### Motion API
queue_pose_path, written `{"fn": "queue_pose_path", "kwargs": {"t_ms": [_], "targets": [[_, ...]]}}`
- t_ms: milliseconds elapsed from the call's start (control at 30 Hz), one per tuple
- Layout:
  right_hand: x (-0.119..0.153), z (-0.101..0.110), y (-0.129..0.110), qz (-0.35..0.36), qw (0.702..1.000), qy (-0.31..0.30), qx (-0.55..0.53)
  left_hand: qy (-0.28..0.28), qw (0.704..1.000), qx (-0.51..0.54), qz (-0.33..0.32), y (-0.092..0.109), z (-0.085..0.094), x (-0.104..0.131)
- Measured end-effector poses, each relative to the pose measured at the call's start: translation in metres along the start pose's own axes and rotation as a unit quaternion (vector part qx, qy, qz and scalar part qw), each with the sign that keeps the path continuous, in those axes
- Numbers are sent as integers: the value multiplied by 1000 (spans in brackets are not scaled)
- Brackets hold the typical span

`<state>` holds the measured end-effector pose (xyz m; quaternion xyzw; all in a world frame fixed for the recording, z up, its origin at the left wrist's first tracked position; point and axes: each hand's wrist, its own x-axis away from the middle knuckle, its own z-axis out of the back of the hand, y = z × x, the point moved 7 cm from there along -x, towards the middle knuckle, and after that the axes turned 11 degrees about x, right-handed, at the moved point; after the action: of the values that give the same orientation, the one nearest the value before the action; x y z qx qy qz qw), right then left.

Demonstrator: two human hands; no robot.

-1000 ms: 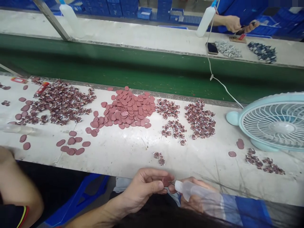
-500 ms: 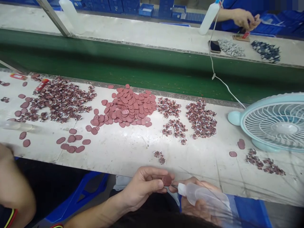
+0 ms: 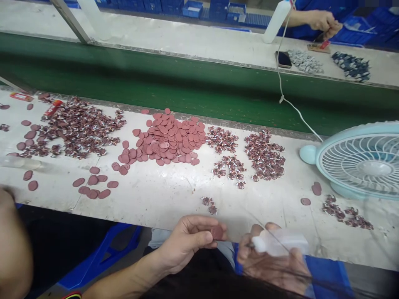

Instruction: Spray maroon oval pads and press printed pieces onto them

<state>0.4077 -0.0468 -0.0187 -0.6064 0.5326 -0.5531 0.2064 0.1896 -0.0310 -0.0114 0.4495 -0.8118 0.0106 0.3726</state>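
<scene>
My left hand (image 3: pixel 187 243) pinches a small maroon oval disc (image 3: pixel 217 232) between thumb and fingers, just below the table's near edge. My right hand (image 3: pixel 268 259) grips a clear squeeze bottle (image 3: pixel 280 243), blurred, its nozzle pointing left a short way from the disc. On the white table (image 3: pixel 162 195) lie a heap of maroon discs (image 3: pixel 170 139) and clusters of small maroon-and-white pieces (image 3: pixel 263 155). A tiny pair of such pieces (image 3: pixel 209 204) lies nearest my hands.
A pale blue desk fan (image 3: pixel 358 160) stands at the right, its white cable running over the green conveyor belt (image 3: pixel 187 89). Another person's arm (image 3: pixel 12 245) is at the lower left. Across the belt, a person's hands (image 3: pixel 322 20) work beside a phone (image 3: pixel 283 59) and bottle (image 3: pixel 276 16).
My right hand has pulled the bottle to the right, away from the disc, which the nozzle tip met before. My left hand has shifted slightly up with the disc.
</scene>
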Motion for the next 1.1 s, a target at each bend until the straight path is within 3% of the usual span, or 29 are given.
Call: {"fn": "queue_pose_path", "kwargs": {"t_ms": [67,133,200,300,333,400,433,500,633,733,800,1000,1100], "targets": [[-21,1,0,-92,982,-34,-163,-1,1000,1,-3,4,-1,1],[-44,-5,-2,-182,924,-131,-310,7,1000,-2,-9,10,1,1],[-63,-8,-5,-205,883,-221,-359,22,1000,-6,-17,17,7,2],[-70,-4,-1,-180,880,-256,-358,45,998,-2,-35,30,22,4],[-66,-2,2,-151,910,-236,-306,54,998,0,-42,34,29,5],[-54,3,5,-52,984,-149,-85,75,995,6,-60,43,42,7],[-47,4,2,9,993,-90,74,84,994,8,-69,47,48,8],[-35,-12,-1,72,957,-32,280,96,992,14,-84,53,56,9],[-43,-60,1,103,892,-35,438,101,991,14,-89,56,58,10],[-54,-78,-4,122,861,-50,491,90,992,11,-85,53,52,11],[-53,-79,-8,128,854,-71,499,80,993,14,-83,50,47,11],[-17,-55,-17,78,909,-128,389,50,997,-27,-60,29,33,6],[1,-53,-19,67,919,-142,362,26,996,-54,-62,19,25,2]]}}
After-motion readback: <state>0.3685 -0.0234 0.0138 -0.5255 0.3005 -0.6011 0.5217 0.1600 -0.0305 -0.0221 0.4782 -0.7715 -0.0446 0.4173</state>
